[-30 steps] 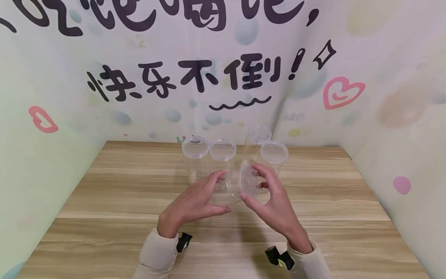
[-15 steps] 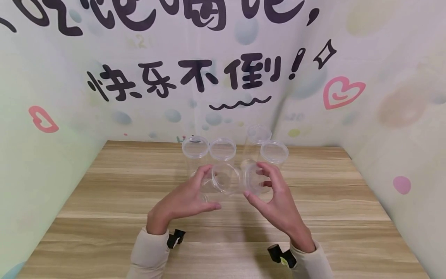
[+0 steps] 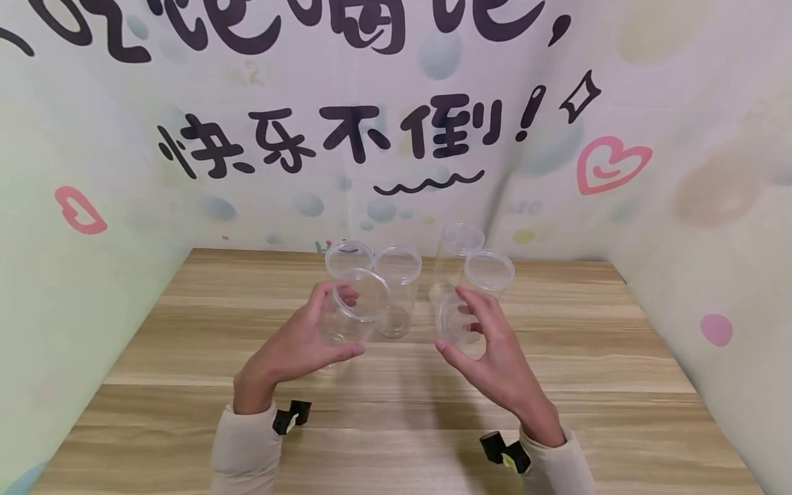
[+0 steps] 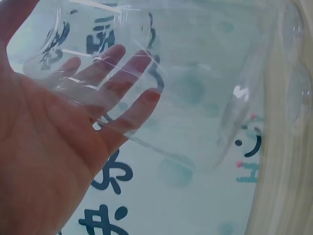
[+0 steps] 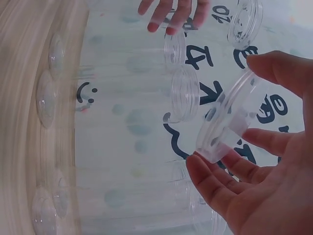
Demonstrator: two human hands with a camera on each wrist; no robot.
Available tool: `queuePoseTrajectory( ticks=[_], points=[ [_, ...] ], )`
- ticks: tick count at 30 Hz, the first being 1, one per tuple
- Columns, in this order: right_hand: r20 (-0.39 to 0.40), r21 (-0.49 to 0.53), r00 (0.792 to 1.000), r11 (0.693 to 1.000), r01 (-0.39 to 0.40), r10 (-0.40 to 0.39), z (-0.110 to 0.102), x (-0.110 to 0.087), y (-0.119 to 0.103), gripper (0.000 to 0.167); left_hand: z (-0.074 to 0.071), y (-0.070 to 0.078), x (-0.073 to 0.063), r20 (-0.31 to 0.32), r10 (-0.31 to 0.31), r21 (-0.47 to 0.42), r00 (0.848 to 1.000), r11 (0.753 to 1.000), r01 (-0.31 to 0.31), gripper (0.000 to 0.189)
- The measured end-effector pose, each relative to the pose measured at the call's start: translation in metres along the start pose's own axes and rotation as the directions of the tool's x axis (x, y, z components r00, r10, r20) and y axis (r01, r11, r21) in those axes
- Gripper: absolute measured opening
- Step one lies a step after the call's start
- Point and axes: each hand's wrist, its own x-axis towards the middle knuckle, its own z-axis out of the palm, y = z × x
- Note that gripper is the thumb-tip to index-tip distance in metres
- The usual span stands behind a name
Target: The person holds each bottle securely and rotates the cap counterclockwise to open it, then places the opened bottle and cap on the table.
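My left hand (image 3: 297,347) grips a clear plastic jar (image 3: 354,328), thumb at the front and fingers behind. The jar is tilted, its open mouth facing up and to the right. Up close in the left wrist view, fingers show through the transparent wall of the jar (image 4: 195,107). My right hand (image 3: 495,357) holds a clear round lid (image 3: 450,320) by its edge, apart from the jar. In the right wrist view the lid (image 5: 227,117) stands on edge between thumb and fingers.
Behind the hands, a lidded clear jar (image 3: 399,299) stands beside another jar (image 3: 349,258) on the left. Two more jars, one farther back (image 3: 462,239) and one nearer (image 3: 490,270), stand on the right. A printed cloth (image 3: 346,199) rises behind the wooden table (image 3: 396,440).
My left hand has drawn the jar leftward, away from the lid, and its mouth has turned more upward. My right hand with the lid has shifted slightly right.
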Motion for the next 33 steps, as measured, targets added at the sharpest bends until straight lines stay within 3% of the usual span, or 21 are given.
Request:
queuePoseTrajectory(
  ticks=[7,17,29,33],
  points=[
    [0.060,-0.029,0.997,0.999,-0.036,0.038,-0.002,0.001,0.003,0.078,-0.019,-0.008,-0.009,-0.097,0.059,-0.021,0.994,0.998,-0.062,0.083],
    [0.116,-0.051,0.991,0.997,-0.056,0.061,-0.003,0.001,0.008,0.074,-0.039,-0.020,-0.020,-0.260,-0.017,-0.008,0.965,1.000,0.015,0.080],
    [0.196,-0.080,0.971,0.989,-0.123,0.137,0.001,-0.009,0.020,0.072,-0.045,-0.050,-0.015,-0.360,-0.081,-0.082,0.929,0.995,0.056,0.075],
    [0.204,-0.100,0.965,0.984,-0.147,0.165,0.000,-0.015,0.026,0.072,-0.045,-0.060,-0.010,-0.412,-0.088,-0.067,0.907,0.996,0.066,0.078]
  ],
)
